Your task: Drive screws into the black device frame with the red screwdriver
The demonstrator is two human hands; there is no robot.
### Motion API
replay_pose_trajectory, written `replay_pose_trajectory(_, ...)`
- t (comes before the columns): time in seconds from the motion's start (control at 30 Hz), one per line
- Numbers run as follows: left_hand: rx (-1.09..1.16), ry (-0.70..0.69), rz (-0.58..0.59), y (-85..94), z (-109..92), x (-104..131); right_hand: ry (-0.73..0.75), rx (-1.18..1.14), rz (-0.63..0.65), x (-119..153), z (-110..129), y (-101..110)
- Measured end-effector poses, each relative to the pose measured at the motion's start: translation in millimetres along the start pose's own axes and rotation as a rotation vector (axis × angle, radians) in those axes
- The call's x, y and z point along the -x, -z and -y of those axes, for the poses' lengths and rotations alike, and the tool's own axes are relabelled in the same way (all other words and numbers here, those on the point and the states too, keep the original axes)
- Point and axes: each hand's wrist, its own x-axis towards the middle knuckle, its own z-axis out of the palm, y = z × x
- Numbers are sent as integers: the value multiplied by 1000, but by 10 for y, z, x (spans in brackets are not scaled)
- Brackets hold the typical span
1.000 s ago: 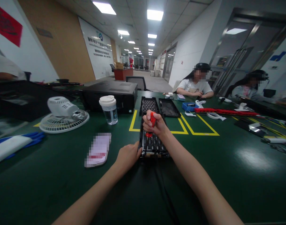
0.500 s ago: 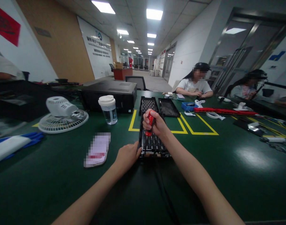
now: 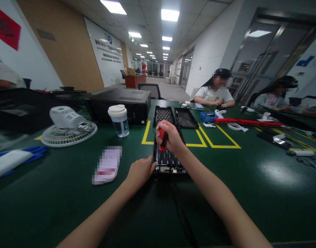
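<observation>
My right hand is wrapped around the red and black handle of a screwdriver, its shaft pointing down. Under it lies a long black case with rows of rounded dark shapes inside; small parts and a strip show along its near end. Whether the tip sits on a screw is too small to tell. My left hand grips the case's near left edge, thumb along the side, other fingers partly hidden. Beyond the case are a black panel with a bumpy grid and a shallow black tray.
Left of me are a phone, a lidded cup, a white fan and blue-white gloves. A large black box stands behind. At right are a blue bin, a tape roll and a seated person.
My right hand and the screwdriver have shifted slightly left, with the handle turned a little. My left hand stays at the case's edge.
</observation>
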Motion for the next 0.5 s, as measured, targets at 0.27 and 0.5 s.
replay_pose_trajectory(0.27,15,25,35,10,-9,-6,78,73,-151,6,-20,-29)
replay_pose_trajectory(0.5,23,21,43,22,-6,-2,154,186,-281,22,-37,-122)
